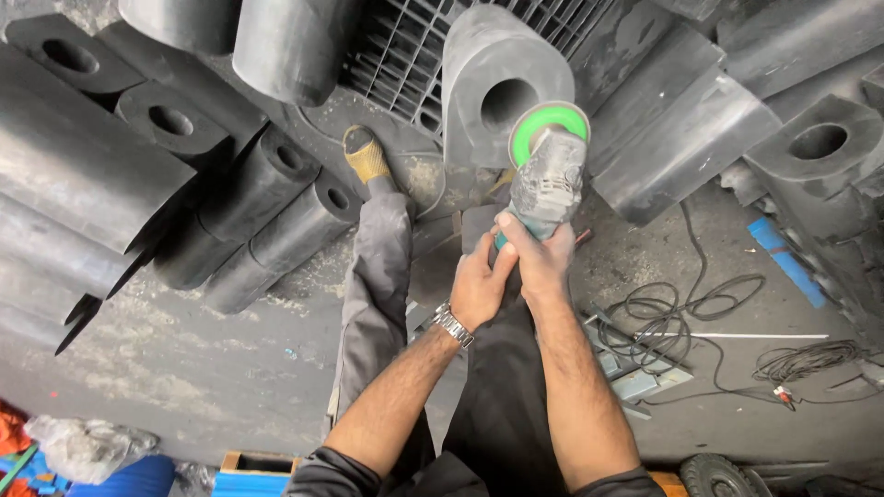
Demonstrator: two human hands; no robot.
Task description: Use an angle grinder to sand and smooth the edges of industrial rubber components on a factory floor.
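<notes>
A dusty grey angle grinder (548, 179) with a green disc (549, 124) is held out in front of me. My right hand (537, 256) grips its body from the right. My left hand (479, 285), with a metal wristwatch (452, 325), wraps the grip just below. The disc sits against the lower right edge of a large black rubber block (493, 74) with a round bore. My legs in grey trousers stand below, one foot (366, 154) in a yellow sock planted forward.
Several black rubber fenders with holes lie stacked at the left (166, 120) and right (820, 138). A metal grate (405, 46) lies behind. Black cables (681, 313) coil on the dusty floor at right. A blue strip (785, 260) and a small wheel (714, 477) lie nearby.
</notes>
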